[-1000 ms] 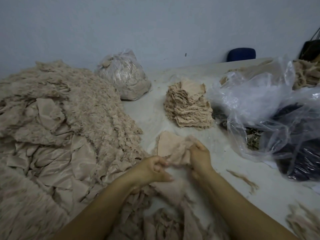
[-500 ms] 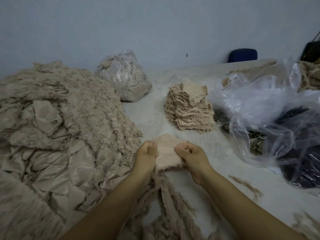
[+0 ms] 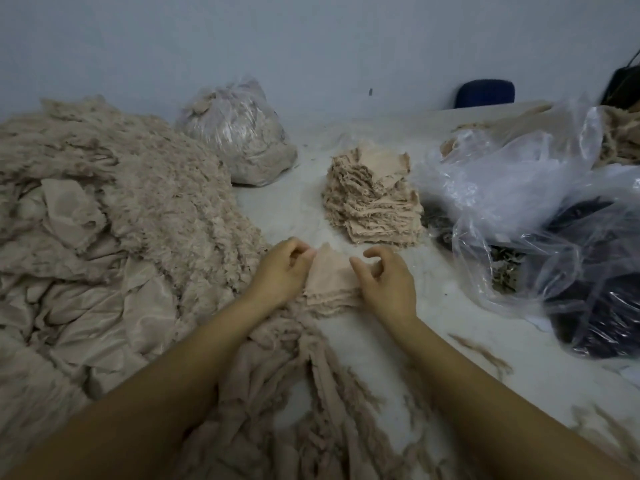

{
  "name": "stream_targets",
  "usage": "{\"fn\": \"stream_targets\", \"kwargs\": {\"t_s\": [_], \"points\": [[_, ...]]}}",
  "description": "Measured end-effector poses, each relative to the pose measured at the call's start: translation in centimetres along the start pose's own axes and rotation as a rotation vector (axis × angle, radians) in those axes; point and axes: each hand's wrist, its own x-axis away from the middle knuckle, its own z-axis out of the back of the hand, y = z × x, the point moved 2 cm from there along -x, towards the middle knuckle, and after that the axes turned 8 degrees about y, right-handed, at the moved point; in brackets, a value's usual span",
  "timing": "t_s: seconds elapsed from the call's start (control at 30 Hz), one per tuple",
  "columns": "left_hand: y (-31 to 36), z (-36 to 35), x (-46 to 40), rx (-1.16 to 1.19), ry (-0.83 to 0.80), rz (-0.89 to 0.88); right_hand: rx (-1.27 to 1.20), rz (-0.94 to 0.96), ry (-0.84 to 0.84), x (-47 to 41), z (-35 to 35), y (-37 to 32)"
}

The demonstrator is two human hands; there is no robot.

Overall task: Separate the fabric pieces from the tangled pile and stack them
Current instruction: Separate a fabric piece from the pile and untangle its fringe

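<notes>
A small beige fabric piece [image 3: 329, 275] lies flat on a low stack of like pieces on the table, between my hands. My left hand [image 3: 282, 271] pinches its left edge with curled fingers. My right hand [image 3: 388, 282] rests on its right edge, fingers curled over it and thumb pointing in. A large tangled pile of beige fabric [image 3: 114, 220] fills the left side and trails under my forearms. A tall neat stack of separated pieces [image 3: 374, 199] stands just beyond my hands.
A tied clear bag of fabric scraps [image 3: 239, 133] sits at the back. Loose clear plastic bags [image 3: 512, 188] with dark contents crowd the right side. Frayed threads [image 3: 481, 351] litter the white table [image 3: 450, 306]. A blue object [image 3: 485, 93] stands by the wall.
Both hands brought the piece down from a bunched hold and spread it flat on the low stack. They have moved apart to its left and right edges.
</notes>
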Motion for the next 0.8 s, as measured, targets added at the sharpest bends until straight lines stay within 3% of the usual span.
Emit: {"fn": "stream_targets", "kwargs": {"t_s": [0.07,0.13,0.2,0.27,0.33,0.43,0.53,0.67,0.8], "points": [[0.9,2.0,2.2,0.142,-0.271,-0.054,-0.166,0.260,-0.069,2.4,-0.1,-1.4],[1.3,3.8,4.9,0.169,-0.670,-0.031,-0.216,0.464,-0.303,5.3,-0.6,-2.5],[1.1,5.1,7.6,-0.015,-0.962,-0.074,-0.180,0.558,-0.539,7.3,-1.1,-2.8],[0.4,5.5,10.1,-0.185,-1.107,-0.128,-0.201,0.581,-0.620,8.7,-1.1,-2.7],[0.1,5.1,12.2,-0.238,-1.095,-0.232,-0.275,0.534,-0.626,9.8,-0.7,-2.5],[-0.3,4.3,14.0,-0.217,-0.900,-0.375,-0.309,0.370,-0.717,10.6,0.3,-2.0],[-0.6,4.9,13.8,-0.104,-0.798,-0.180,-0.190,0.332,-0.922,10.5,1.6,-1.7],[-0.8,6.5,12.9,0.088,-0.629,0.076,0.017,0.483,-1.104,10.9,2.9,-1.4],[-1.0,6.9,12.9,0.512,-0.400,0.426,0.087,0.322,-1.182,8.6,5.4,-1.1]]}}
